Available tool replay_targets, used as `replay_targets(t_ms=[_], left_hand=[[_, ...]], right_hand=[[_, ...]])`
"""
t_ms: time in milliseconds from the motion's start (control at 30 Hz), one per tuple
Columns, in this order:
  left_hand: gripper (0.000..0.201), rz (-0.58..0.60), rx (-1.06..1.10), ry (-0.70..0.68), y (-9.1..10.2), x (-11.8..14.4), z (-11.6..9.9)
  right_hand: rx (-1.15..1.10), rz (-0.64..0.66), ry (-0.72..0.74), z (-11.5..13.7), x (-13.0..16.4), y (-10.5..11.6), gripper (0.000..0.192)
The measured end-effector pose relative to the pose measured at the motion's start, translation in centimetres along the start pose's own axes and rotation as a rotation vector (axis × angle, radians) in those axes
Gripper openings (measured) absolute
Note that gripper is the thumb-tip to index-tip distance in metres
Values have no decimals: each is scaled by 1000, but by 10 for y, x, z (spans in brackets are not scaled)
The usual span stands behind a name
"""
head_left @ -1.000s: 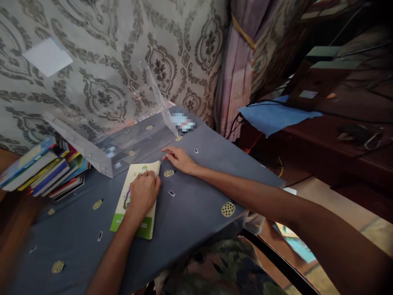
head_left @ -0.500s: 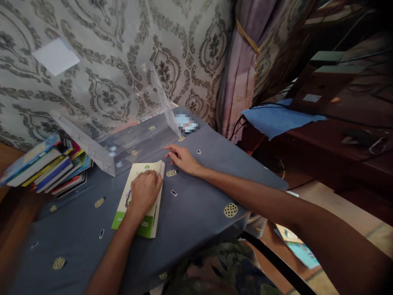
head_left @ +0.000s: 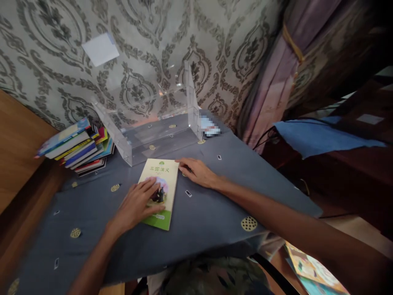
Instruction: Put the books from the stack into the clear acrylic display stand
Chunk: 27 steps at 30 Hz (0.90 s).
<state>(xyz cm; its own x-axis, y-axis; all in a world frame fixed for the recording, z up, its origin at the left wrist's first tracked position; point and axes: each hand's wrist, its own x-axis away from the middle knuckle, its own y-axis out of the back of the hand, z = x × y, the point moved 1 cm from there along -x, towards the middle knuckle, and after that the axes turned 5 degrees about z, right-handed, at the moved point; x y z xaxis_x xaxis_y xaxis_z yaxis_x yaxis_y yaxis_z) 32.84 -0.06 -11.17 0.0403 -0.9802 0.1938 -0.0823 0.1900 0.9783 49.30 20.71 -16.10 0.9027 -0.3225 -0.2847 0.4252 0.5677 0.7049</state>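
A paperback book (head_left: 167,174) lies closed on the dark grey tablecloth, its cream cover bearing green Chinese characters, a picture and a green band at the bottom. Over the lower left of that cover rests my left hand (head_left: 139,203), fingers and thumb spread out, hiding part of the picture. My right hand (head_left: 198,172) is at the book's upper right corner, its index finger stretched to the edge and the thumb lower down; whether it presses on the book is hard to tell. Just behind the book stands a clear plastic rack (head_left: 159,139) with upright side panels.
A stack of books (head_left: 81,145) stands on the table left of the rack. Behind the rack's right side lies a blurred light-blue item (head_left: 210,126). A tied purple curtain (head_left: 276,90) hangs at the right, near a blue cloth (head_left: 313,137). Colourful booklets (head_left: 313,266) lie below the table.
My left hand has gone from a curled grip over the book to lying spread on its left side. My right hand has come to the book's upper corner. The view has shifted.
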Motion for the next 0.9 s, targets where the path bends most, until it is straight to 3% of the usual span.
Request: replay_targets(t_ms=[133, 233, 567, 900], left_hand=[[95, 91, 15, -38, -20, 26, 4], [102, 56, -3, -68, -31, 29, -4], [71, -109, -35, -110, -33, 18, -11], [45, -242, -9, -156, -34, 22, -19]], right_hand=[[68, 65, 59, -4, -7, -9, 40], [82, 99, 50, -7, -16, -14, 42], [64, 65, -4, -8, -34, -23, 42], [-114, 0, 55, 5, -4, -25, 34]])
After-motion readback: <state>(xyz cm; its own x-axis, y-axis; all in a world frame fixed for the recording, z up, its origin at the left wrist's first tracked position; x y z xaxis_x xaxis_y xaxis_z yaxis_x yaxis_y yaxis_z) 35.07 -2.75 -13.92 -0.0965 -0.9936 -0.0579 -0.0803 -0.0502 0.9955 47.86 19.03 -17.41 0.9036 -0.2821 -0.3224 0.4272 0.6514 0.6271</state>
